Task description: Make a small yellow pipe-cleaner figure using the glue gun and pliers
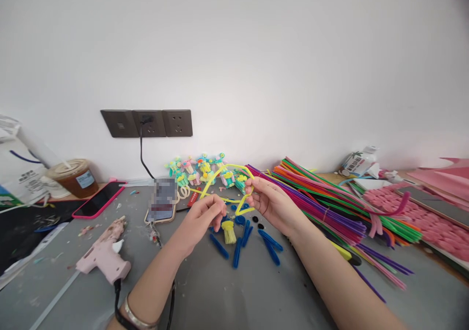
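Far to the left of the left hand, a pink glue gun (104, 257) is lying on the table (220, 296), well apart from both hands.

The left hand (205, 217) is closing its fingertips in a pinch on the near-left part of a yellow pipe cleaner (234, 166). The exact contact point is partly hidden behind the fingers.

The pipe cleaner is spanning the gap between the two hands. Its long run is lying left to right, and its loop is bulging away from the person, beyond the fingertips.

Below the gap, a yellow tuft (229, 232) and several blue pieces (271, 242) are resting on the table, untouched.

The right hand (269, 202) is gripping the right side of the loop between thumb and forefinger, and is sitting slightly higher and farther out than the left hand. Both hands are touching the strand, so neither is nearer.

Just right of the right hand, a bundle of coloured pipe cleaners (330, 198) is lying fanned across the table.
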